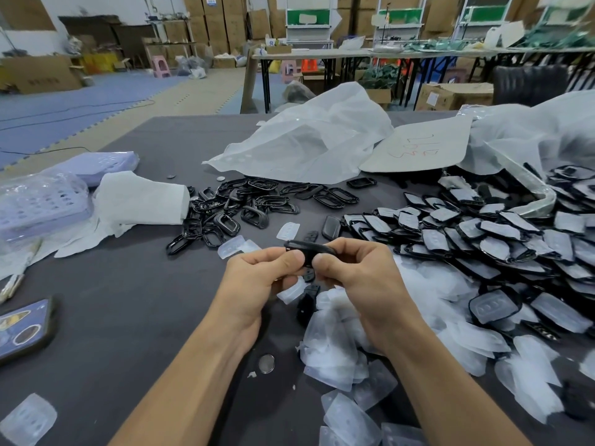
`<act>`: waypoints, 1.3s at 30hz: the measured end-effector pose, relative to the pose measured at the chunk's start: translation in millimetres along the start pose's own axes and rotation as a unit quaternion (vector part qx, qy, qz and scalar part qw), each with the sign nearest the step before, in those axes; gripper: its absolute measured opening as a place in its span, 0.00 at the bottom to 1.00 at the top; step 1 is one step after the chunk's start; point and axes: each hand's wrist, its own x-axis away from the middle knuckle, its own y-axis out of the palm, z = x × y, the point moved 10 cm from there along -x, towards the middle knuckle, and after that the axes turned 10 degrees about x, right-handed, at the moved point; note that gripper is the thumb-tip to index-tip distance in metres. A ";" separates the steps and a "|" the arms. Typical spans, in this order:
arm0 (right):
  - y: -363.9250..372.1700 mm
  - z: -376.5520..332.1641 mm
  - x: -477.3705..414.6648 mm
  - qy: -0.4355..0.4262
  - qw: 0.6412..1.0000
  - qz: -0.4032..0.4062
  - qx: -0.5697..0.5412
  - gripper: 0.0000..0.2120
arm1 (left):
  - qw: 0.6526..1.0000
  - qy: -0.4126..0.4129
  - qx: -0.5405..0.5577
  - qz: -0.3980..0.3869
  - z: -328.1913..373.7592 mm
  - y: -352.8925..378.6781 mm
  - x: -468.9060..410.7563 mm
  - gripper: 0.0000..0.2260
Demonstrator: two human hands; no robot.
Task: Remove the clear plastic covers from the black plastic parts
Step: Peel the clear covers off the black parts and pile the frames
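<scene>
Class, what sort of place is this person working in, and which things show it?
Probably a warehouse workshop: stacked cardboard boxes, folding work tables, and a heap of black parts.

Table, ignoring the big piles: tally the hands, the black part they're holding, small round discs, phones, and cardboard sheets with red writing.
Hands: 2, left hand and right hand
Black part pinched by both: 1
Small round discs: 3
Phone: 1
Cardboard sheet: 1
Total: 8
</scene>
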 end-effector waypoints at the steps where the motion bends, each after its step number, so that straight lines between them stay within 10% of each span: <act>1: -0.2 -0.5 0.1 -0.001 1.000 -0.005 0.001 0.11 | 1.000 -0.006 0.008 -0.004 -0.5 0.1 -0.2 0.15; 10: 11.0 -8.0 5.0 0.011 0.986 -0.100 -0.130 0.11 | 0.984 -0.014 0.102 -0.144 8.6 25.2 7.2 0.16; 15: -22.1 -20.6 3.5 -0.103 0.976 0.109 0.156 0.11 | 0.998 -0.012 0.056 0.026 -8.5 10.2 1.0 0.13; 20: 4.1 -38.2 16.8 -0.240 0.896 0.102 0.359 0.08 | 0.997 0.019 0.021 0.066 -7.1 0.6 -1.1 0.06; 27: 7.4 -25.9 17.7 -0.161 0.900 0.088 0.396 0.06 | 0.987 0.074 0.004 0.143 7.5 -26.9 -7.5 0.14; 32: 15.4 -5.7 10.6 -0.079 0.805 -0.004 0.588 0.13 | 0.984 0.083 -0.008 0.155 7.2 -33.1 -13.0 0.15; 39: 7.3 -6.0 7.8 -0.071 0.875 0.004 0.479 0.01 | 0.984 0.102 -0.044 0.142 8.5 -29.5 -14.0 0.17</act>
